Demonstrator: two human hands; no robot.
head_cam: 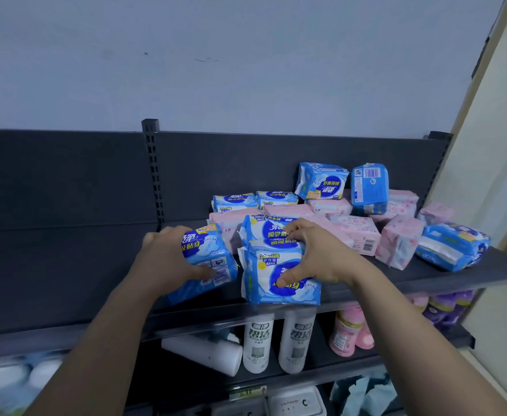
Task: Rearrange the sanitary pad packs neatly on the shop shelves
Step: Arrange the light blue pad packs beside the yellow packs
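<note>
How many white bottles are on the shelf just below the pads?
3. One upright white bottle, a second upright bottle right beside it, and a toppled bottle lying to their left. Blurred white shapes farther left might be more.

Dim, bluish, even indoor light.
Shadows stay soft; wide-angle distortion bows the shelf edge (426,285) and slants the door frame (492,85); the goods (6,382) in the bottom-left corner are smeared, out of focus.

packs (336,223) on top shelf (66,265) right | bottles (276,340) on shelf below
</note>
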